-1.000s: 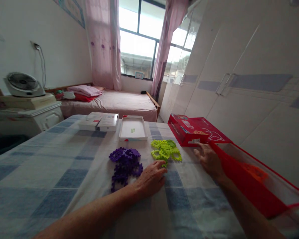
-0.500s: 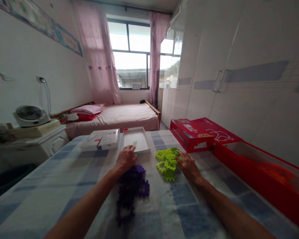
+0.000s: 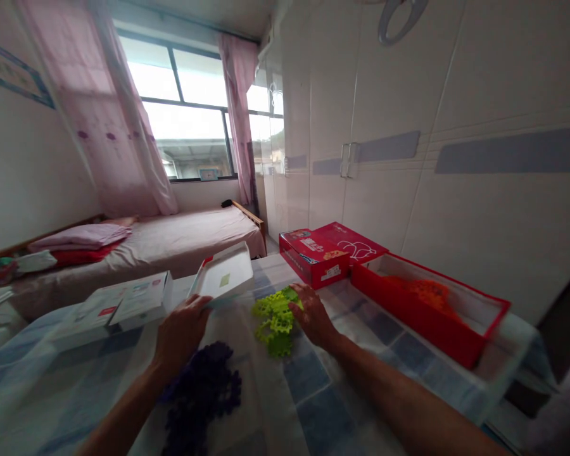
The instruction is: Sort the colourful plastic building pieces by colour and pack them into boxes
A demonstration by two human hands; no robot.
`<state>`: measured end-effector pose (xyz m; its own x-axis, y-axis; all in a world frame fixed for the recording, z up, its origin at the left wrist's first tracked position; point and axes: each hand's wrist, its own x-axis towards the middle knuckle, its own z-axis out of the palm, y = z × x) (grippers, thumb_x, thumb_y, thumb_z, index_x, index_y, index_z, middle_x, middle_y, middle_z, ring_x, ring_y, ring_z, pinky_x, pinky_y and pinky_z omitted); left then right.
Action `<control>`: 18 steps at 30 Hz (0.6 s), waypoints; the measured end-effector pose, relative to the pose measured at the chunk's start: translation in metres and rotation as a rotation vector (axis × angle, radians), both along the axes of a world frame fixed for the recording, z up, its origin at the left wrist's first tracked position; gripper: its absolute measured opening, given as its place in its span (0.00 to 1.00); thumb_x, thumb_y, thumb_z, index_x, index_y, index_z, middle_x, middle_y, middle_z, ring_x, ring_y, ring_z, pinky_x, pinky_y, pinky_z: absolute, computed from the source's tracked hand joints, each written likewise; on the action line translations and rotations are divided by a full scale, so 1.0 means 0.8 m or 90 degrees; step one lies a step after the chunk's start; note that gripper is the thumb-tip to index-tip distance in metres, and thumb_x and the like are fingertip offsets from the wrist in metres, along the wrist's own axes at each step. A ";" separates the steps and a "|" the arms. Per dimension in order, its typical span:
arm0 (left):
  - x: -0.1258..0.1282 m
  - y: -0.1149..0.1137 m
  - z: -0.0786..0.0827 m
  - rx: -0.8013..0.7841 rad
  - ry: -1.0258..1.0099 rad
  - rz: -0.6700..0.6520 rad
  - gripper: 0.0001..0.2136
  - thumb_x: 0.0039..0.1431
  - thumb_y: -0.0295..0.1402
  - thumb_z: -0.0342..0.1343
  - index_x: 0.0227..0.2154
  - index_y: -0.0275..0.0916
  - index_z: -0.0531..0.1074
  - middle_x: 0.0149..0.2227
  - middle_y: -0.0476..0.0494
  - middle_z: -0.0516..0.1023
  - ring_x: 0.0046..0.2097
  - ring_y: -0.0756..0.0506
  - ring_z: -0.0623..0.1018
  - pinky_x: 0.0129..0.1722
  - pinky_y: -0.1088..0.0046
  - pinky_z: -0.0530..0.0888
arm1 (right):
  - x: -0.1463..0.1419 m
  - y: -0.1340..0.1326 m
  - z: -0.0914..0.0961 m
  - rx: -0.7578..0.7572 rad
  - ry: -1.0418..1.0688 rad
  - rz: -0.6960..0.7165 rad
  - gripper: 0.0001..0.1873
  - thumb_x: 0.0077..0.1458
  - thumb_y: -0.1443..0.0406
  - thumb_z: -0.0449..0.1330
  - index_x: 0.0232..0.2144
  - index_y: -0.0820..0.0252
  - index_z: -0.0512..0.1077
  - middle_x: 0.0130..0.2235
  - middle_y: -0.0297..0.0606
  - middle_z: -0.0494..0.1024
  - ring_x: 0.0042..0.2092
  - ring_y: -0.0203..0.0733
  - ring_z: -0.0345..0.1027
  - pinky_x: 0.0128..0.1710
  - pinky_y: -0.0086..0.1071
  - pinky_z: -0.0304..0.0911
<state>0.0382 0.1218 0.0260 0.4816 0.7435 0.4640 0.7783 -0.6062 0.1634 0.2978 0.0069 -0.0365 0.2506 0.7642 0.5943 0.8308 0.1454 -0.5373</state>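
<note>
My left hand (image 3: 183, 330) grips the near edge of a shallow white box tray (image 3: 228, 273) and holds it tilted up off the checked tablecloth (image 3: 313, 392). My right hand (image 3: 313, 315) lies on a pile of lime-green interlocking pieces (image 3: 273, 316), fingers curled over them. A heap of purple interlocking pieces (image 3: 202, 392) sits just below my left wrist.
A flat white box (image 3: 118, 305) lies left of the tray. A red lidded box (image 3: 320, 252) and an open red box with orange pieces (image 3: 427, 303) stand to the right, near a white wardrobe (image 3: 408, 158). A bed (image 3: 161, 231) and window lie beyond.
My left hand went from beside the purple pieces to the white tray and lifted its near edge. My right hand moved from the red box onto the green pieces. The view swung right.
</note>
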 end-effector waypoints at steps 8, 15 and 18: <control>0.041 -0.108 0.022 -0.079 -0.383 -0.236 0.09 0.57 0.36 0.51 0.33 0.40 0.75 0.35 0.48 0.77 0.37 0.47 0.77 0.39 0.74 0.72 | -0.050 -0.015 0.040 -0.115 0.843 0.371 0.28 0.48 0.43 0.57 0.42 0.57 0.70 0.42 0.42 0.76 0.44 0.45 0.71 0.43 0.40 0.64; 0.079 -0.160 0.012 -0.249 -0.540 -0.326 0.06 0.54 0.32 0.55 0.32 0.39 0.75 0.36 0.46 0.77 0.37 0.47 0.76 0.39 0.74 0.72 | -0.061 -0.056 0.064 -0.080 1.104 0.558 0.23 0.54 0.47 0.55 0.37 0.61 0.71 0.35 0.38 0.77 0.36 0.39 0.71 0.39 0.34 0.65; 0.094 -0.176 0.002 -0.326 -0.617 -0.347 0.05 0.53 0.32 0.55 0.30 0.37 0.75 0.31 0.47 0.77 0.34 0.48 0.76 0.35 0.75 0.73 | -0.061 -0.063 0.059 -0.078 1.193 0.531 0.24 0.56 0.47 0.53 0.34 0.63 0.72 0.31 0.38 0.77 0.32 0.36 0.71 0.34 0.30 0.65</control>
<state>0.1137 -0.0188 0.0278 0.4054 0.7541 0.5167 -0.1338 -0.5102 0.8496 0.2491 -0.0434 0.0106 0.0078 0.9995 0.0306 -0.8605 0.0223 -0.5090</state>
